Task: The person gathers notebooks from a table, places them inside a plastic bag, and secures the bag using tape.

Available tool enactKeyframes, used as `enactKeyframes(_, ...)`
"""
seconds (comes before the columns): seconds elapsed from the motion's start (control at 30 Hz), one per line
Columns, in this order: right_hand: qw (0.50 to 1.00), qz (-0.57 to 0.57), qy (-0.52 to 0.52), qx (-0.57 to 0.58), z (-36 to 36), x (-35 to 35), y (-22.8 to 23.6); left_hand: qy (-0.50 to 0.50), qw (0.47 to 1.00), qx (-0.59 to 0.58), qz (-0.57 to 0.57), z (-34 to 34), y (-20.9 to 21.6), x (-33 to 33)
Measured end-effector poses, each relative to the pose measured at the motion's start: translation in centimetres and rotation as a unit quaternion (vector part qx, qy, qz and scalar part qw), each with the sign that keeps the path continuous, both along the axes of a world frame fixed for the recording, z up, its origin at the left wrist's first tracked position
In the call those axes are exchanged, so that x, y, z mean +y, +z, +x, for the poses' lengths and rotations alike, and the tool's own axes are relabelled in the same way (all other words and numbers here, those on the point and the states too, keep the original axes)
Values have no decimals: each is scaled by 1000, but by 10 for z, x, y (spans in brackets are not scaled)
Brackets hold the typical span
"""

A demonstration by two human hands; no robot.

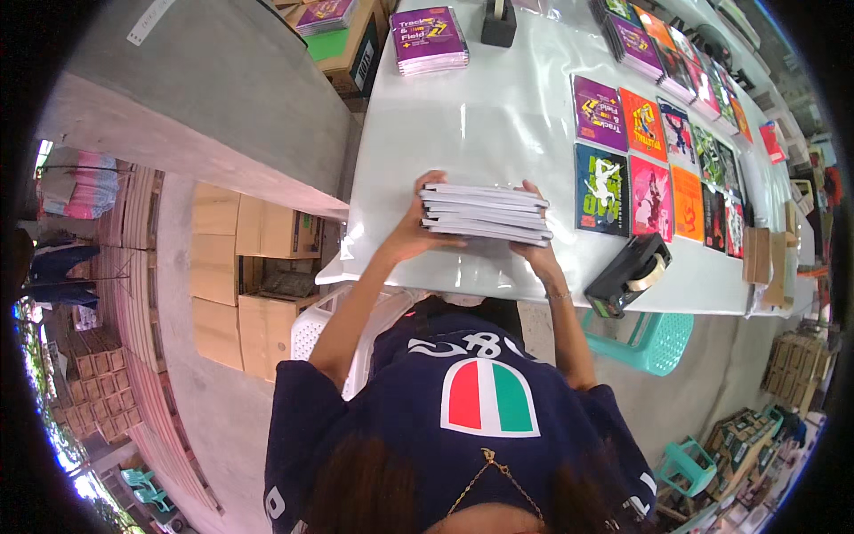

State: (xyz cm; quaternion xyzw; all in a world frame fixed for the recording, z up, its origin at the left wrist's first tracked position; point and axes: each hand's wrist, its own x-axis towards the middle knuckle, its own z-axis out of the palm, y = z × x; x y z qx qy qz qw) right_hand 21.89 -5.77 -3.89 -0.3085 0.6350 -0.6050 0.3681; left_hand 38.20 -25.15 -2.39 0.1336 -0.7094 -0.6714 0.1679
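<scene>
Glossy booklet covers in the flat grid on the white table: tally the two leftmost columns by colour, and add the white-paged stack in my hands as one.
Purple booklet cover: 1
Orange booklet cover: 1
Dark blue booklet cover: 1
Pink booklet cover: 1
White-paged stack between both hands: 1
Total: 5

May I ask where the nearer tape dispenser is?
In the head view, the black tape dispenser lies right of centre at the near edge of the white table, just below the laid-out booklets.

Mid-frame, the booklet stack (485, 214) partly hides the left hand (411, 235) and right hand (539, 258); the top edge crops a tape dispenser (499, 28).
</scene>
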Motion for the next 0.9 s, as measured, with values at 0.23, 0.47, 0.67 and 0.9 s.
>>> enactKeyframes(0.23, 991, 1, -119, -61, 9, -6, -23, -31, 991, -18, 128, 0, 14, -16)
enactKeyframes(0.47, 986, 61, -97, -118, 19, -20, -17, -1, 991, -72, 111, 4, -3, -25)
enactKeyframes(0.67, 982, 161, -77, -68, 10, -8, -33, 14, 989, -142, 42, 4, 6, -16)
enactKeyframes(0.9, 978, 178, 77, 77, -4, -1, -13, -77, 987, -135, 41, 13, 25, -28)
